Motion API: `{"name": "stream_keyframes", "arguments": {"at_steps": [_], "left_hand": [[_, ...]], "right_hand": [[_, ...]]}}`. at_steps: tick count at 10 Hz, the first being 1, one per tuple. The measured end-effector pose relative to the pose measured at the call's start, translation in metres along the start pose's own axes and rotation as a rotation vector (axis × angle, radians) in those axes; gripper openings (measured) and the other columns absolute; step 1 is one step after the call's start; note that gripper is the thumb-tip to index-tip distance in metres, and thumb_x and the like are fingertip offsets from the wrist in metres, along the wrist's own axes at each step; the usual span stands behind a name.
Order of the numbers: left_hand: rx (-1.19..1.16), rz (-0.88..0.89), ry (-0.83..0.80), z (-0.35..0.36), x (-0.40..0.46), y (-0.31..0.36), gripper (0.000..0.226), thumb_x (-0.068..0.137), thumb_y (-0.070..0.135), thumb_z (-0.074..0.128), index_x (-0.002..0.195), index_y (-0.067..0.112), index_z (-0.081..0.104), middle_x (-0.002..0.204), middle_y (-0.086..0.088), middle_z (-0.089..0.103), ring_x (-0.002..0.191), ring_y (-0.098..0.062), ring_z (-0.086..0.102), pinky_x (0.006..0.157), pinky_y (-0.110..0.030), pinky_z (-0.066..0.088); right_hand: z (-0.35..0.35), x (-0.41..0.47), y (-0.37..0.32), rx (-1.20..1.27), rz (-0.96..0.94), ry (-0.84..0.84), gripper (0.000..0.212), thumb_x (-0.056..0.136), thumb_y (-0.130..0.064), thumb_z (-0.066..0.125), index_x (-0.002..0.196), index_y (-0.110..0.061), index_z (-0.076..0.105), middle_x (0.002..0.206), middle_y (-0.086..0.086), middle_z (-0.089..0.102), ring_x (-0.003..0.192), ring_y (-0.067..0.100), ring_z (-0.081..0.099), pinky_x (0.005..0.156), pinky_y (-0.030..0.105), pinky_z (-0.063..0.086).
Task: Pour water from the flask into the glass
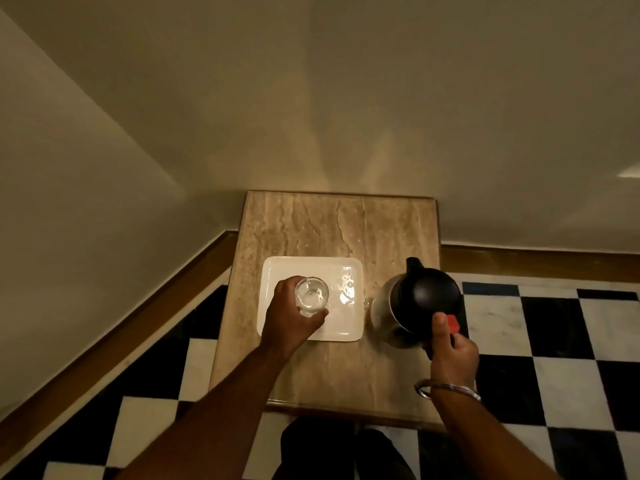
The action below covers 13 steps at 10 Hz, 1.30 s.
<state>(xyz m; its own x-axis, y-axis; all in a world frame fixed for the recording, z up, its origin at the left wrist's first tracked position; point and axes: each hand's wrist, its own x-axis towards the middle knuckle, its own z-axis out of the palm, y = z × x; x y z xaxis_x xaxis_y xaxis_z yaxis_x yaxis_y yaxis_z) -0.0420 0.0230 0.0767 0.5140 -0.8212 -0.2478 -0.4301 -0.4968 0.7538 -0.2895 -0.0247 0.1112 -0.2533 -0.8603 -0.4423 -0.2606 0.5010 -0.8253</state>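
Observation:
A clear glass (312, 294) stands upright on a white square tray (346, 268), towards the tray's left side. My left hand (289, 317) wraps around the glass from the near left. To the right of the tray stands a steel flask (419, 299) with a black lid and spout pointing away from me. My right hand (450, 351) grips the flask's handle at its near side, thumb resting by a red lever (453, 323). The flask looks roughly upright on the table.
Both stand on a small marble-topped table (322, 223) pushed into a wall corner. Black and white checkered floor lies on both sides. A metal bangle (446, 389) circles my right wrist. Wet marks glint on the tray's right part.

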Motion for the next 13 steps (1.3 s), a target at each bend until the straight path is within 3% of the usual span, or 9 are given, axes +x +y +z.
{"name": "stream_keyframes", "arguments": {"at_steps": [2,4,6,7,9,10,11,12,13], "left_hand": [[0.096,-0.008,-0.078,0.039,0.020,-0.058,0.080,0.062,0.032,0.091,0.128,0.022,0.047,0.127,0.003,0.053,0.107,-0.012,0.052,0.092,-0.029,0.046],[0.127,0.013,-0.114,0.051,0.037,-0.086,0.078,0.062,0.032,0.090,0.127,0.022,0.047,0.126,0.002,0.054,0.108,-0.015,0.054,0.093,-0.030,0.047],[0.127,0.032,-0.097,0.054,0.040,-0.098,0.075,0.063,0.029,0.090,0.126,0.017,0.050,0.125,-0.001,0.056,0.109,-0.019,0.056,0.091,-0.031,0.047],[0.123,0.043,-0.098,0.055,0.041,-0.099,0.076,0.064,0.030,0.089,0.128,0.019,0.049,0.128,-0.002,0.055,0.111,-0.019,0.056,0.094,-0.032,0.048],[0.151,0.009,-0.144,0.051,0.041,-0.092,0.085,0.067,0.029,0.089,0.137,0.017,0.044,0.138,-0.005,0.050,0.121,-0.025,0.053,0.101,-0.041,0.047],[0.228,-0.038,-0.190,0.042,0.036,-0.086,0.105,0.065,0.041,0.089,0.148,0.021,0.029,0.149,-0.005,0.040,0.131,-0.026,0.044,0.106,-0.045,0.044],[0.330,-0.022,-0.204,0.024,0.025,-0.067,0.119,0.062,0.050,0.089,0.153,0.021,0.017,0.159,-0.004,0.029,0.140,-0.029,0.034,0.107,-0.045,0.038],[0.385,0.018,-0.180,-0.001,0.022,-0.041,0.127,0.059,0.055,0.088,0.154,0.020,0.012,0.162,-0.005,0.024,0.144,-0.030,0.028,0.110,-0.047,0.035],[0.467,0.105,-0.145,-0.029,0.017,-0.008,0.128,0.059,0.061,0.085,0.154,0.018,0.011,0.163,-0.009,0.021,0.147,-0.030,0.023,0.116,-0.047,0.029]], "right_hand": [[0.023,0.030,0.059,0.209,0.231,0.137,0.059,0.066,-0.079,0.039,0.060,-0.025,0.062,0.040,-0.007,0.055,0.052,0.015,0.055,0.062,0.034,0.044],[0.040,0.032,0.086,0.266,0.228,0.188,0.071,0.073,-0.083,0.020,0.038,-0.032,0.056,0.037,-0.008,0.051,0.040,0.006,0.055,0.065,0.033,0.043],[0.047,0.031,0.096,0.313,0.232,0.182,0.070,0.069,-0.085,0.017,0.059,-0.023,0.048,0.039,-0.008,0.052,0.058,0.020,0.054,0.074,0.036,0.041],[0.047,0.032,0.096,0.342,0.249,0.185,0.068,0.069,-0.085,0.019,0.062,-0.025,0.050,0.040,-0.008,0.054,0.054,0.015,0.056,0.081,0.037,0.040],[0.042,0.037,0.104,0.335,0.199,0.128,0.068,0.079,-0.078,0.025,0.051,-0.029,0.065,0.046,-0.005,0.059,0.060,0.016,0.059,0.096,0.044,0.038],[0.042,0.029,0.100,0.235,0.193,0.177,0.064,0.076,-0.075,0.026,0.079,-0.025,0.066,0.078,0.003,0.068,0.076,0.018,0.061,0.085,0.036,0.043],[0.035,0.003,0.091,0.156,0.187,0.204,0.056,0.083,-0.065,0.029,0.109,-0.026,0.060,0.109,0.004,0.062,0.104,0.023,0.057,0.079,0.032,0.040],[0.021,-0.027,0.076,-0.052,0.020,0.063,0.051,0.092,-0.047,0.034,0.134,-0.024,0.048,0.132,0.008,0.057,0.123,0.028,0.053,0.097,0.046,0.043],[0.001,-0.048,0.055,-0.337,-0.143,-0.012,0.069,0.088,-0.047,0.044,0.148,-0.014,0.033,0.147,0.016,0.048,0.132,0.035,0.047,0.105,0.059,0.041]]}}
